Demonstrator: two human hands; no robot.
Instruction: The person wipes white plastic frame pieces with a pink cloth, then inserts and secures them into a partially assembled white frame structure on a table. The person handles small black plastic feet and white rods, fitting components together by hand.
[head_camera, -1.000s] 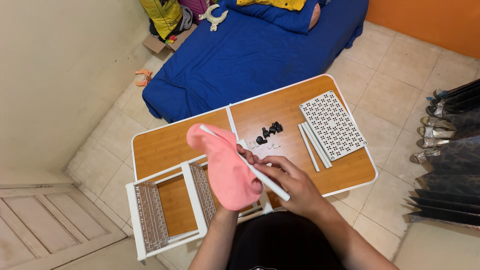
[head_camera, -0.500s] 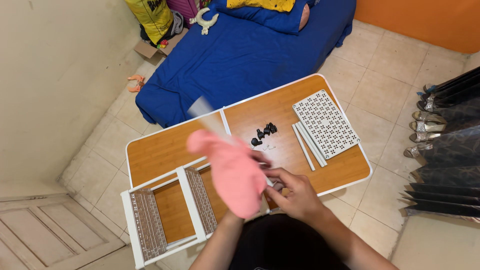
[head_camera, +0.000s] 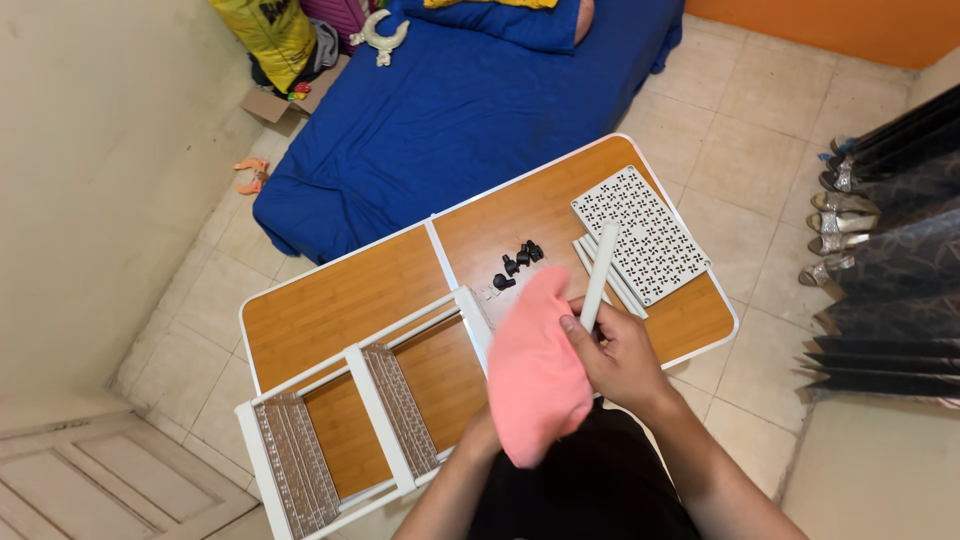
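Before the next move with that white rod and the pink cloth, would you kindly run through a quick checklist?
1. White rod held firmly in right hand: ok.
2. Pink cloth draped over left hand: ok; the hand itself is hidden.
3. Cloth touching the rod: cannot tell.
4. Black connectors on the table, apart from the hands: ok.
5. Perforated panel lying flat: ok.

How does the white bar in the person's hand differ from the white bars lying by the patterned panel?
The held white bar is lifted off the table, gripped in the right hand; the loose white bars lie flat beside the patterned panel. The held one is partly covered by fingers; the others lie untouched. All are slim and white.
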